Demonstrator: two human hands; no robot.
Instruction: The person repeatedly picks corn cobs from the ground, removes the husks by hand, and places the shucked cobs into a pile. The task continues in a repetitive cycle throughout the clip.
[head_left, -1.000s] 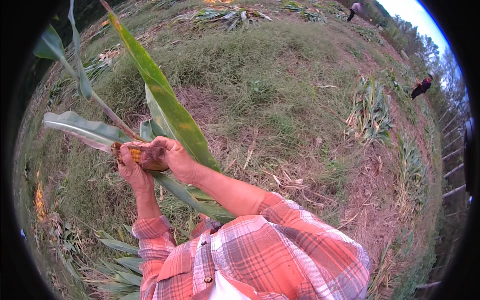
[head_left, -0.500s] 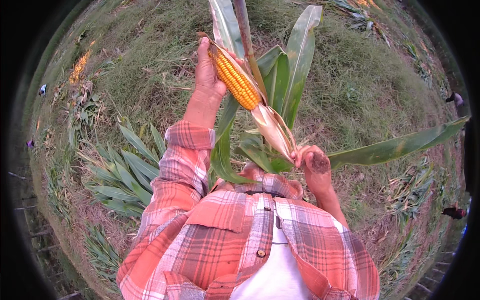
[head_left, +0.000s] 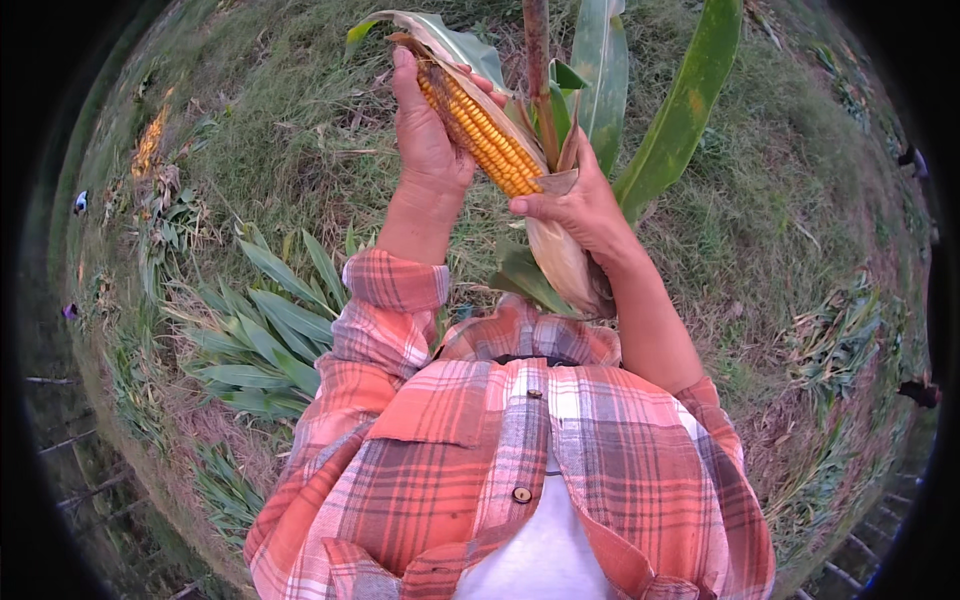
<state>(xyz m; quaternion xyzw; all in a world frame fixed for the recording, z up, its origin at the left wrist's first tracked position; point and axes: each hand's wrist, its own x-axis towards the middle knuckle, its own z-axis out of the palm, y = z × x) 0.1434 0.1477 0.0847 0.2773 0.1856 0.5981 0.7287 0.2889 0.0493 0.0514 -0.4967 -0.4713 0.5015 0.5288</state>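
A single head-worn fisheye view looks steeply down the person's own chest, the plaid shirt (head_left: 520, 470) filling the near lower frame, both raised hands close at the upper centre, and grassy ground (head_left: 250, 130) curving away toward the dark rim.

I see my orange, grey and white plaid flannel shirt (head_left: 520, 470), unbuttoned over a white undershirt (head_left: 545, 550), with dark round buttons down its placket, a flapped chest pocket, and both cuffs pushed up.
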